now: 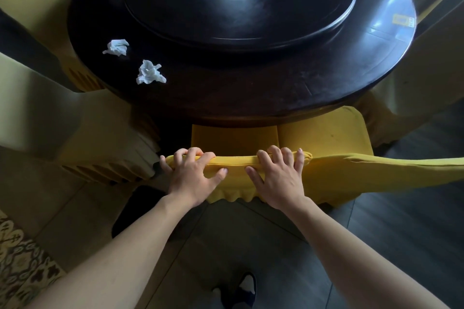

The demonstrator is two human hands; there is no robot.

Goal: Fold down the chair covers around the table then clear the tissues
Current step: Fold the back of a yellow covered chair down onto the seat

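Observation:
A chair with a yellow cover (236, 165) stands pushed in at the near edge of the round dark table (251, 93). My left hand (192, 174) grips the top of the chair back on the left, fingers curled over the cover. My right hand (277, 175) grips the same top edge on the right. The cover's pleated hem hangs just below my hands. Two crumpled white tissues lie on the table's left side: one (116, 47) farther away, the other (150, 73) closer to me.
A dark turntable (241, 2) fills the table's middle. Another yellow-covered chair (376, 173) stands close on the right, and pale-covered chairs (100, 138) crowd the left. A patterned rug (22, 256) lies at lower left. My shoe (241, 288) shows on the tiled floor.

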